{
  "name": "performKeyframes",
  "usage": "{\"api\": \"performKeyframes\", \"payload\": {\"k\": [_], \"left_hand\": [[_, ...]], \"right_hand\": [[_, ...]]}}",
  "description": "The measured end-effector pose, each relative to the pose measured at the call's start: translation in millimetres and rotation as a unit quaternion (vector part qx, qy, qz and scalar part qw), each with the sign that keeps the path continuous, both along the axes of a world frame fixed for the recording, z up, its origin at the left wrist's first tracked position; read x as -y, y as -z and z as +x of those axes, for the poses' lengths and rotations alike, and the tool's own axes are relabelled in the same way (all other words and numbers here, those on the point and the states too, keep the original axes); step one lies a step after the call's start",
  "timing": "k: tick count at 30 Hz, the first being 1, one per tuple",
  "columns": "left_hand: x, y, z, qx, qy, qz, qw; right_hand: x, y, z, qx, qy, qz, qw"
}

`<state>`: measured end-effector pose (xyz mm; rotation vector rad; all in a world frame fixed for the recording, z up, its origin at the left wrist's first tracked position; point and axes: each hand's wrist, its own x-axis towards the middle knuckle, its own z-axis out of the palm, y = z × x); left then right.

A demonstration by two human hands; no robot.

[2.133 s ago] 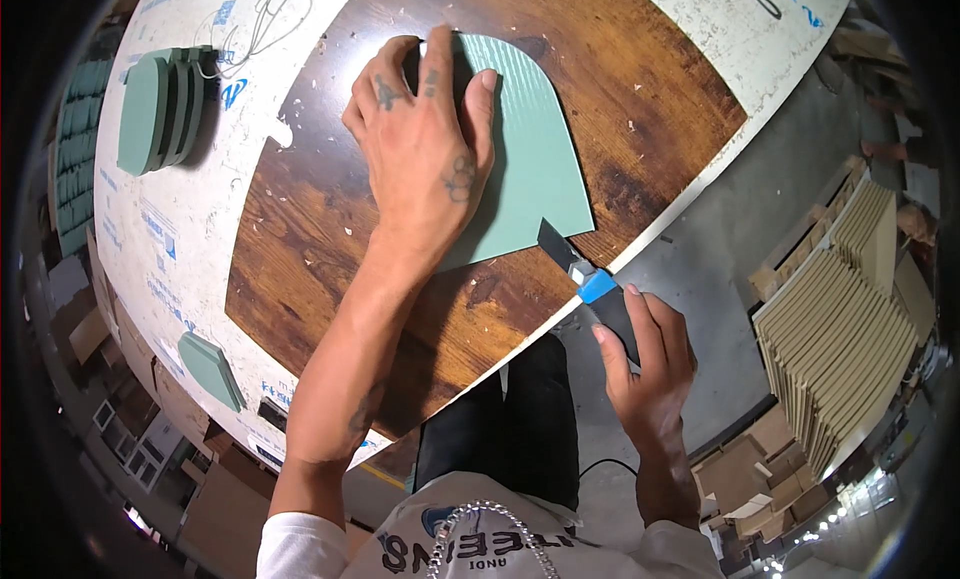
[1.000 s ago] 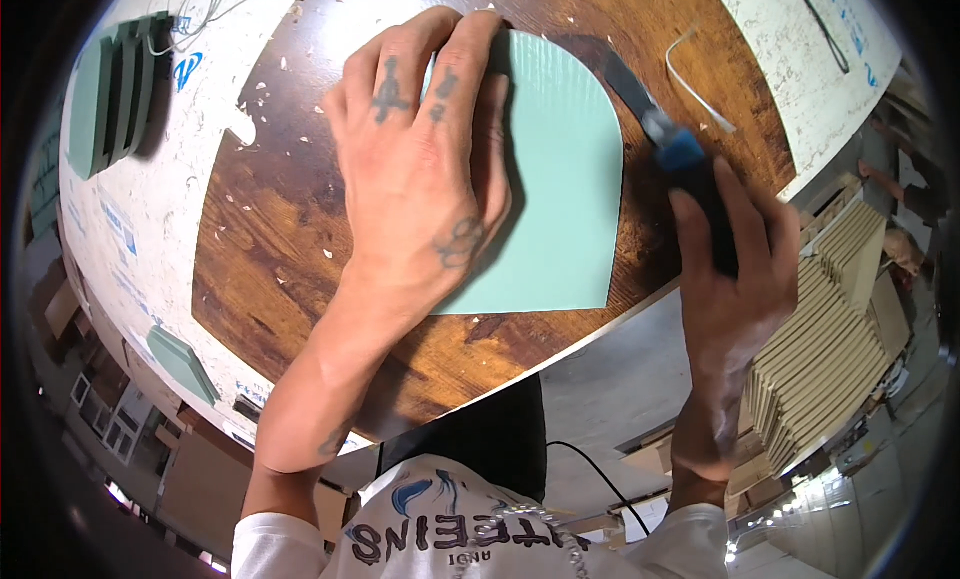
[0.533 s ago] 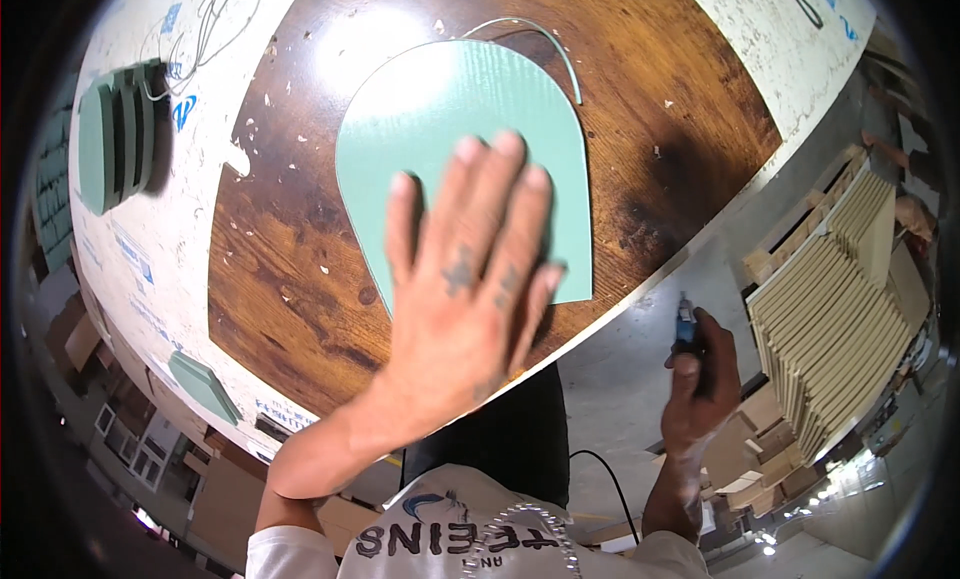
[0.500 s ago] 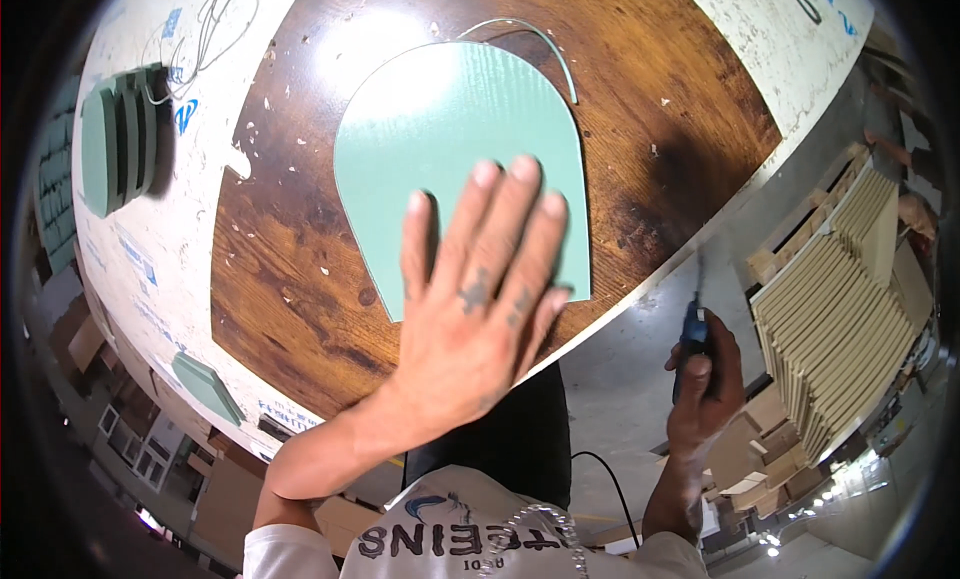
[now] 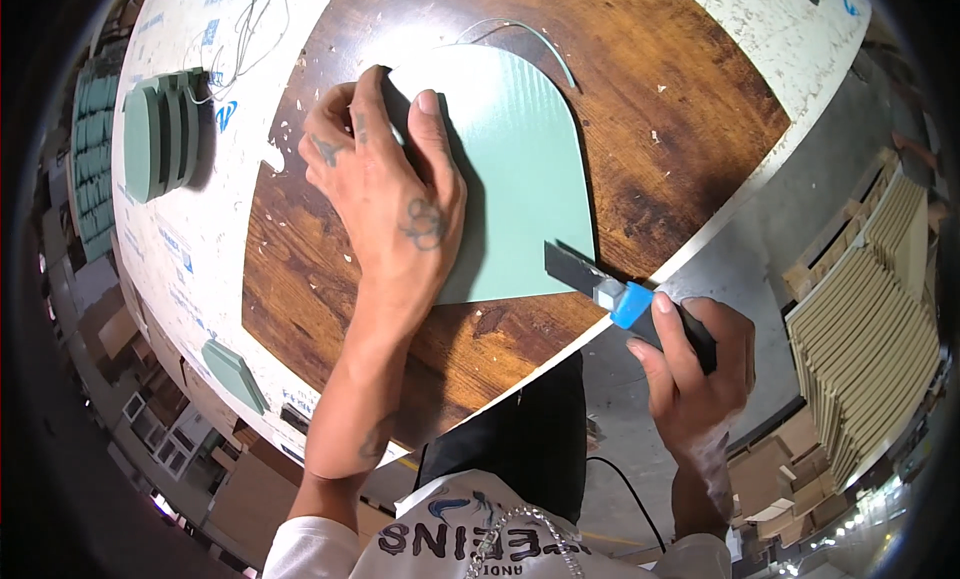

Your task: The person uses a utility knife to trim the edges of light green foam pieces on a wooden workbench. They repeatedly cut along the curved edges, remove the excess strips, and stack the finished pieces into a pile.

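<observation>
A pale green arched panel lies on the brown wood-patterned board, its rounded end away from me and its straight edge near me. My left hand is at its left side, fingers curled around the edge and thumb over the top; the fingertips on that edge are partly hidden. In my right hand is a utility knife with a blue and black handle. Its wide dark blade is out and points left, over the panel's near right corner. A thin curved green strip lies beyond the rounded end.
The brown board rests on a white worktable. Stacked green pieces stand at the left, and more flat green pieces lie at the near left edge. Small scraps dot the board. Stacked cardboard sheets stand to the right.
My left hand has moved from flat on the panel's near middle to its left edge. My right hand has raised the knife from beside the table to the panel's near right corner.
</observation>
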<state>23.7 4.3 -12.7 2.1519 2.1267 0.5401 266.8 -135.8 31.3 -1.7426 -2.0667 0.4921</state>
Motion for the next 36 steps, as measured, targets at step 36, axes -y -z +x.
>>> {"api": "performKeyframes", "payload": {"k": [36], "left_hand": [[-0.5, 5.7, -0.1, 0.014, 0.0, 0.041, 0.999]], "right_hand": [[-73.8, 18.0, -2.6, 0.074, -0.059, 0.072, 0.993]]}}
